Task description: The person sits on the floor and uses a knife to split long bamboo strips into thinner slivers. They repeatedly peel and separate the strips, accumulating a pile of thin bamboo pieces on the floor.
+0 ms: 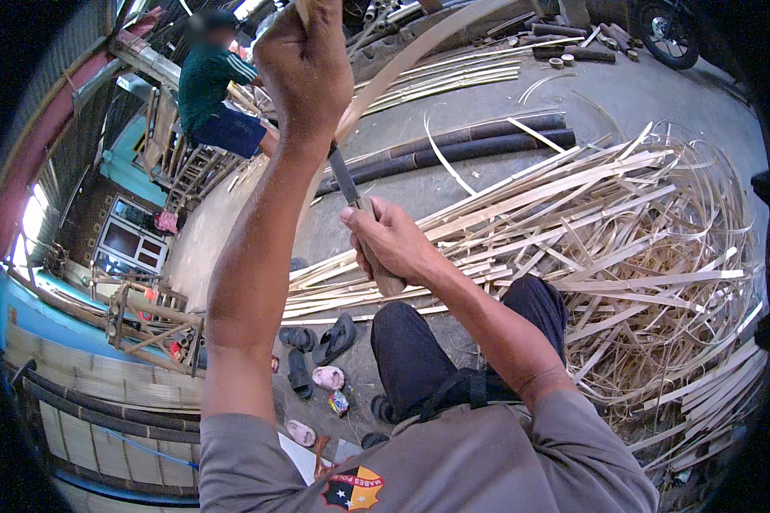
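Plainly, from the left, we count one bamboo frame (pixel 150 329) by the wall, then one co-worker in a green shirt (pixel 204 90). Next we see one raised left hand (pixel 304 73), clenched at the upper edge; what it grips inside the fist, we cannot tell. Below it, we find two pink slippers (pixel 328 377) lying apart on the floor among several dark sandals. Near the middle we have one knife (pixel 346 178), blade tilted up toward the left wrist, its wooden handle firmly grasped by one right hand (pixel 393 244). One pale bamboo strip (pixel 419 53) arcs from the upper edge down to that wrist; we cannot tell whether the blade touches it. Behind lie two dark bamboo poles (pixel 488 150), and rightward we meet one large heap of split bamboo (pixel 650 282) and one spoked motorcycle wheel (pixel 666 38).
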### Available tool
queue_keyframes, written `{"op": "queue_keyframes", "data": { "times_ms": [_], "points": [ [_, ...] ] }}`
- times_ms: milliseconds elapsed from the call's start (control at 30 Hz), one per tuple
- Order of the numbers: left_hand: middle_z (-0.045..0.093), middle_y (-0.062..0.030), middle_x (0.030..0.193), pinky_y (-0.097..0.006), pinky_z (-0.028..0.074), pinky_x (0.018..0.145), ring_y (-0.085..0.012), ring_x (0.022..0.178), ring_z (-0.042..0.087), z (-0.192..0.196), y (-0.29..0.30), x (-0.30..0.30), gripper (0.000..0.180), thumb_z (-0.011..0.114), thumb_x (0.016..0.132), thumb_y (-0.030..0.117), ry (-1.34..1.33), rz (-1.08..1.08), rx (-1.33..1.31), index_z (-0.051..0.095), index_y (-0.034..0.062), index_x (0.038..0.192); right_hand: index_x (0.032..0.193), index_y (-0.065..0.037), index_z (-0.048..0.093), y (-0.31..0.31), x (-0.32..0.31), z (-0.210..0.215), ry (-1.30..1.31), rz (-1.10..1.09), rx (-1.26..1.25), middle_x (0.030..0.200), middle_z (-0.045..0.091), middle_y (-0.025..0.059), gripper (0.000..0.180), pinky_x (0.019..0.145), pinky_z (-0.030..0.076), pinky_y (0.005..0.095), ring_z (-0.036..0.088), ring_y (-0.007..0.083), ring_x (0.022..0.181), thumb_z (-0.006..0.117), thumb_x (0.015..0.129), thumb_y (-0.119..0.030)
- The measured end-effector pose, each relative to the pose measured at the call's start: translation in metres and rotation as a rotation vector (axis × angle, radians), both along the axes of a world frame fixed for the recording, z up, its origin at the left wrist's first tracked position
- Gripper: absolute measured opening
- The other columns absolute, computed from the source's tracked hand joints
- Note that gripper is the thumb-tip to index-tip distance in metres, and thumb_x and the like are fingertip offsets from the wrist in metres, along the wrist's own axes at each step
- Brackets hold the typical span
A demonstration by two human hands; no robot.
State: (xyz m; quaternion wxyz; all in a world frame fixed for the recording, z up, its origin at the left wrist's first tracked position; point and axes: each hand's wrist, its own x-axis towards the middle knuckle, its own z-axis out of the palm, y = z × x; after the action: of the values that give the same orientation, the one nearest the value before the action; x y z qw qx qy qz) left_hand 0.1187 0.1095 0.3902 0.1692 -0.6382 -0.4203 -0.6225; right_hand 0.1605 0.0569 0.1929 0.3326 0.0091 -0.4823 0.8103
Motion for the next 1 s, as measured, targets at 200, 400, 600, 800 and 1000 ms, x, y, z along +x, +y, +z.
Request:
{"op": "queue_keyframes", "data": {
  "times_ms": [200, 400, 600, 800, 1000],
  "points": [
    [0.04, 0.0062, 0.051, -0.026, 0.028, 0.041, -0.0045, 0.044, 0.036, 0.005, 0.006, -0.008, 0.056, 0.057, 0.103, 0.044, 0.05, 0.06, 0.043, 0.044, 0.0137, 0.059, 0.092, -0.003, 0.057, 0.016, 0.091, 0.075, 0.22, -0.469, 0.108, 0.069, 0.054, 0.0051, 0.035, 0.047, 0.045, 0.0322, 0.055, 0.0152, 0.052, 0.053, 0.103, -0.036],
    [0.038, 0.0072, 0.053, -0.027, 0.024, 0.044, -0.0036, 0.049, 0.033, 0.013, -0.004, 0.017, 0.054, 0.056, 0.105, 0.038, 0.072, 0.089, 0.091, 0.042, 0.0127, 0.059, 0.107, -0.001, 0.064, -0.013, 0.026, 0.025, -0.38, -0.433, 0.389, 0.082, 0.065, 0.0171, 0.046, 0.07, 0.049, 0.0439, 0.064, 0.0296, 0.075, 0.051, 0.098, -0.044],
    [0.05, 0.0007, 0.054, -0.032, 0.04, 0.05, -0.011, 0.051, 0.048, 0.011, 0.005, 0.002, 0.048, 0.065, 0.098, 0.04, 0.521, -0.064, -0.036, 0.058, 0.0039, 0.067, 0.092, 0.003, 0.053, -0.006, -0.015, -0.019, -0.303, -0.09, 0.194, 0.07, 0.057, 0.0102, 0.042, 0.049, 0.048, 0.0381, 0.059, 0.0201, 0.053, 0.054, 0.101, -0.039],
    [0.054, -0.0014, 0.055, -0.031, 0.04, 0.049, -0.0104, 0.052, 0.05, -0.053, -0.028, -0.05, 0.038, 0.071, 0.094, 0.04, 0.386, 0.15, -0.405, 0.069, 0.0043, 0.081, 0.105, -0.007, 0.048, -0.011, 0.033, 0.02, -0.091, 0.384, -0.418, 0.068, 0.054, 0.0053, 0.03, 0.04, 0.044, 0.0314, 0.055, 0.0159, 0.046, 0.055, 0.102, -0.037],
    [0.04, 0.0053, 0.055, -0.03, 0.032, 0.048, -0.0057, 0.058, 0.037, -0.059, -0.04, -0.043, 0.048, 0.064, 0.1, 0.039, 0.275, 0.052, -0.351, 0.059, 0.0024, 0.069, 0.127, -0.011, 0.047, 0.013, -0.005, 0.048, 0.036, 0.007, 0.023, 0.067, 0.052, 0.004, 0.036, 0.043, 0.048, 0.0354, 0.054, 0.0154, 0.05, 0.061, 0.095, -0.017]
  ]
}}
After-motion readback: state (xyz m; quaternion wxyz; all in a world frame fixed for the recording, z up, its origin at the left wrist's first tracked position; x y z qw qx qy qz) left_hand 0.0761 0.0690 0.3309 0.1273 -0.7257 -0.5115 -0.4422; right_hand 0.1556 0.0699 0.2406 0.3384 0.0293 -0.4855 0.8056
